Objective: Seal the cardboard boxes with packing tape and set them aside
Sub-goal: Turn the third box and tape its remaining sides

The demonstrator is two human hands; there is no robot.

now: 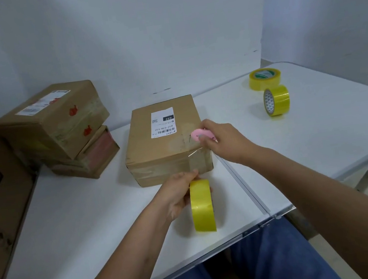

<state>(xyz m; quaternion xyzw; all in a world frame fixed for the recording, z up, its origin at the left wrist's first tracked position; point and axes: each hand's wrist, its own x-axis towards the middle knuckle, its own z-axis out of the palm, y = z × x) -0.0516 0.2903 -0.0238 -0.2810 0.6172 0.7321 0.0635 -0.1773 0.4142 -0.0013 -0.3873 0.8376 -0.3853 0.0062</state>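
Center of the frame, the labelled box [165,139] sits with tape already stretched off its near right corner. Left hand [181,194] grips the yellow tape roll [202,206], right hand [223,139] pinches a pink cutter [199,135] at that strip. Two stacked boxes [59,131] at left look done; this one probably just needs cutting and moving aside.

One wide-angle head view looks forward and steeply down, close over the white bench [72,226] toward a wall; its edges seem bent outward.
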